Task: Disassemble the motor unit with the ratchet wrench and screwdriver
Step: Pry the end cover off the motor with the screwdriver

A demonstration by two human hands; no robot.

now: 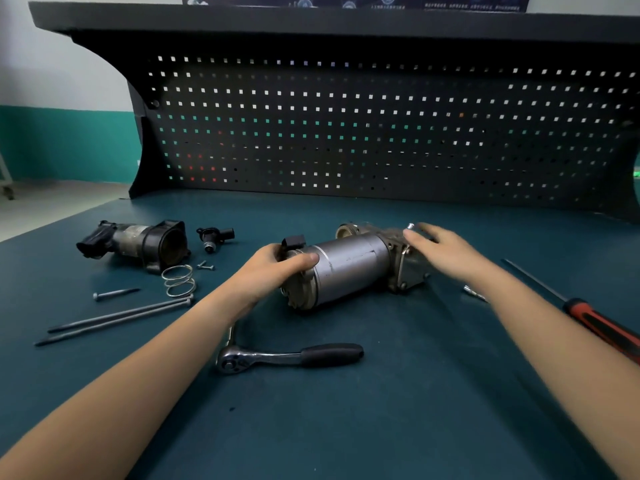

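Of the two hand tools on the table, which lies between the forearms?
The chrome ratchet wrench with black grip; the red-and-black-handled screwdriver lies outside the right forearm.

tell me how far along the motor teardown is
Done: a black unit, spring, long bolts and screws lie off at left. In hand: left hand grips the motor, right hand open at its far end. Left: end bracket still on; ratchet and screwdriver idle.

Dim, diffuse light from above, no hard shadows, just a faint one under the motor unit. Backlit pegboard is near black, its holes glowing white/teal. The right hand is motion-blurred, the left hand sharp. Small glint on the ratchet wrench head. Wide-angle bowing at edges: shelf curves, forearms stretched.
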